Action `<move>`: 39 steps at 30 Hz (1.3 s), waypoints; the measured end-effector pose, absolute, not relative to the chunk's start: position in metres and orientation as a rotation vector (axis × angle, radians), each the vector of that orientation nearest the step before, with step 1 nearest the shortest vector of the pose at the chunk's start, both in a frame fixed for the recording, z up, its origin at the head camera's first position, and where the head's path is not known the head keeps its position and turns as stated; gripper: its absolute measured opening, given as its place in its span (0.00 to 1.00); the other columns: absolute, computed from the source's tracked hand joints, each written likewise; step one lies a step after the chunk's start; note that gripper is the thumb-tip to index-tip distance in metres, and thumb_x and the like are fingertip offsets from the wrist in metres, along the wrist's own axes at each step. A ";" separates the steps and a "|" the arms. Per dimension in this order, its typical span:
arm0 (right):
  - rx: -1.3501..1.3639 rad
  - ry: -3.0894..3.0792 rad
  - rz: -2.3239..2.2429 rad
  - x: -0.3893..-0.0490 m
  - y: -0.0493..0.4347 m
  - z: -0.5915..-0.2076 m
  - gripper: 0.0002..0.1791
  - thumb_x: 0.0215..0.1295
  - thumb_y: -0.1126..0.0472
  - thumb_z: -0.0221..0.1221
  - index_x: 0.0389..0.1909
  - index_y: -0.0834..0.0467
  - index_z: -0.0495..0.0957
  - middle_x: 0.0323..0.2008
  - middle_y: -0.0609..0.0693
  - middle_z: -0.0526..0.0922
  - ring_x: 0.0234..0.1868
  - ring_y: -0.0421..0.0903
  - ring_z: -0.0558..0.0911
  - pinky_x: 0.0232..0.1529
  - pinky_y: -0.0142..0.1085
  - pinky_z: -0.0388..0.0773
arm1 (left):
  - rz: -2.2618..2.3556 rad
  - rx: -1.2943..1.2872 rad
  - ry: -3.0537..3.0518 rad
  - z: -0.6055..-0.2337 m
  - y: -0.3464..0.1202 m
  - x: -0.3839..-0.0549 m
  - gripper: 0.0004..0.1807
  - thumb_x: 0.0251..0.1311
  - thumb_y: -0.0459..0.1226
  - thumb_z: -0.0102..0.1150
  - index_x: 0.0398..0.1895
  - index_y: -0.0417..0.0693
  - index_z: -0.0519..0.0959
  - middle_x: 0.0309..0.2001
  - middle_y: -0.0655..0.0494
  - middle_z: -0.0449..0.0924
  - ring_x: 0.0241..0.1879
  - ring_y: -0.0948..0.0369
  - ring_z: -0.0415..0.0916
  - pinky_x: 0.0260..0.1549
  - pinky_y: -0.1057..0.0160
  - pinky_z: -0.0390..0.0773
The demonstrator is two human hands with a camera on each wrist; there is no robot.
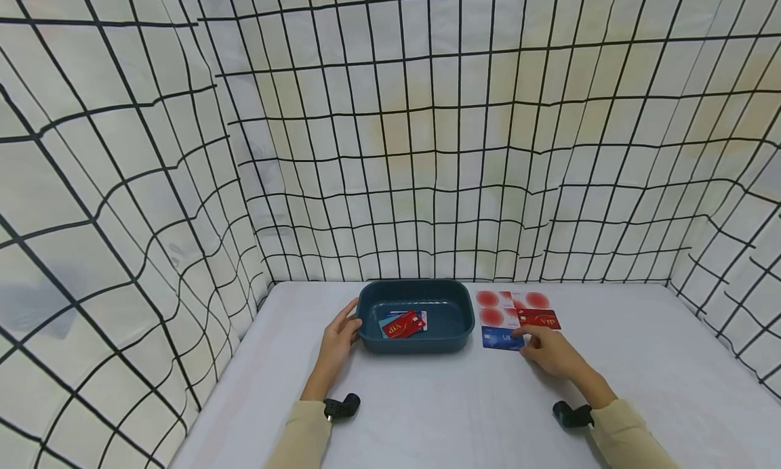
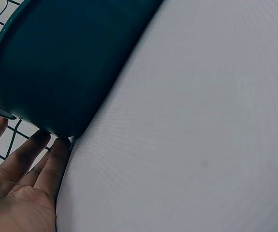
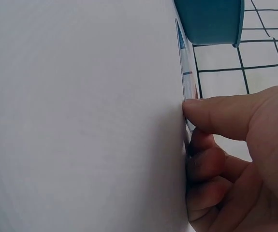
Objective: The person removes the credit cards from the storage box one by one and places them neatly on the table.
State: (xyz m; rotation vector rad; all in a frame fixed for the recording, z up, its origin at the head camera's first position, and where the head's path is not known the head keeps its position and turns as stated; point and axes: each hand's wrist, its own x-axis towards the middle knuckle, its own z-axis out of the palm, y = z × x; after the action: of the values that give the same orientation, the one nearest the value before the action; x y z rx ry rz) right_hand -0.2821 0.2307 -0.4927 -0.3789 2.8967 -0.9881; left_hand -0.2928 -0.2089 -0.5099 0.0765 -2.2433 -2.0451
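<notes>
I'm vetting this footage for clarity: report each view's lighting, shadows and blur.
Head view: bright light; soft shadow by the right hand; grid lines wavy, whether from lens or net unclear. Left wrist view: dimmer; the bin dark, its lower edge soft. Right wrist view: subdued light, a broad soft shadow on the white tabletop beside that hand.

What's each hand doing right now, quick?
Left hand: open, fingers touching the left end of the bin.
Right hand: closed, pinching the blue card at its right end.
</notes>
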 end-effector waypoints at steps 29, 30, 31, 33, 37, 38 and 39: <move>-0.338 2.890 -0.985 -0.290 0.234 -0.497 0.19 0.65 0.63 0.66 0.57 0.55 0.82 0.29 0.49 0.76 0.32 0.45 0.73 0.31 0.34 0.73 | -2.033 0.058 -2.251 -0.509 -0.209 -0.292 0.27 0.76 0.39 0.50 0.76 0.62 0.67 0.72 0.43 0.72 0.67 0.48 0.75 0.66 0.51 0.77; -0.334 2.892 -0.991 -0.290 0.235 -0.497 0.19 0.65 0.63 0.66 0.57 0.55 0.82 0.29 0.49 0.76 0.32 0.45 0.73 0.31 0.34 0.73 | -2.032 0.057 -2.251 -0.509 -0.209 -0.292 0.27 0.76 0.39 0.50 0.76 0.62 0.67 0.72 0.42 0.72 0.67 0.48 0.75 0.65 0.51 0.77; -0.329 2.893 -1.002 -0.290 0.235 -0.497 0.19 0.65 0.63 0.66 0.57 0.55 0.82 0.29 0.49 0.76 0.32 0.45 0.74 0.31 0.34 0.73 | -2.031 0.058 -2.251 -0.509 -0.209 -0.292 0.27 0.76 0.39 0.50 0.76 0.62 0.67 0.72 0.42 0.72 0.67 0.48 0.75 0.65 0.51 0.77; -0.328 2.891 -1.025 -0.290 0.235 -0.496 0.19 0.66 0.63 0.65 0.58 0.55 0.82 0.29 0.49 0.77 0.33 0.45 0.74 0.32 0.34 0.74 | -2.026 0.058 -2.253 -0.509 -0.209 -0.292 0.27 0.76 0.39 0.50 0.76 0.62 0.67 0.72 0.42 0.72 0.67 0.48 0.75 0.65 0.51 0.77; -0.287 2.880 -1.106 -0.290 0.235 -0.493 0.19 0.67 0.62 0.64 0.58 0.55 0.82 0.30 0.50 0.77 0.33 0.46 0.74 0.31 0.33 0.74 | -2.022 0.065 -2.255 -0.508 -0.209 -0.292 0.27 0.76 0.38 0.49 0.76 0.62 0.67 0.72 0.42 0.72 0.67 0.48 0.75 0.65 0.50 0.77; -0.286 2.870 -1.127 -0.290 0.236 -0.492 0.19 0.68 0.62 0.64 0.59 0.55 0.81 0.30 0.50 0.78 0.33 0.46 0.75 0.31 0.33 0.74 | -2.024 0.066 -2.255 -0.509 -0.209 -0.292 0.27 0.76 0.38 0.50 0.76 0.62 0.67 0.71 0.42 0.72 0.67 0.48 0.75 0.65 0.50 0.77; -0.287 2.862 -1.145 -0.290 0.236 -0.491 0.20 0.68 0.61 0.64 0.60 0.55 0.81 0.30 0.50 0.78 0.33 0.46 0.75 0.30 0.33 0.75 | -2.022 0.066 -2.257 -0.508 -0.209 -0.292 0.27 0.76 0.38 0.50 0.76 0.62 0.67 0.72 0.42 0.72 0.67 0.47 0.75 0.65 0.50 0.77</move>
State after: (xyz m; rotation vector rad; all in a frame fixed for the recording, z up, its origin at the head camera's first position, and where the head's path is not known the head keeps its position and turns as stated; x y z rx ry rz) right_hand -0.2902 0.2361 -0.4911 -0.2875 2.8624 -1.1455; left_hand -0.2918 -0.2085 -0.5085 0.0662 -2.2567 -2.0220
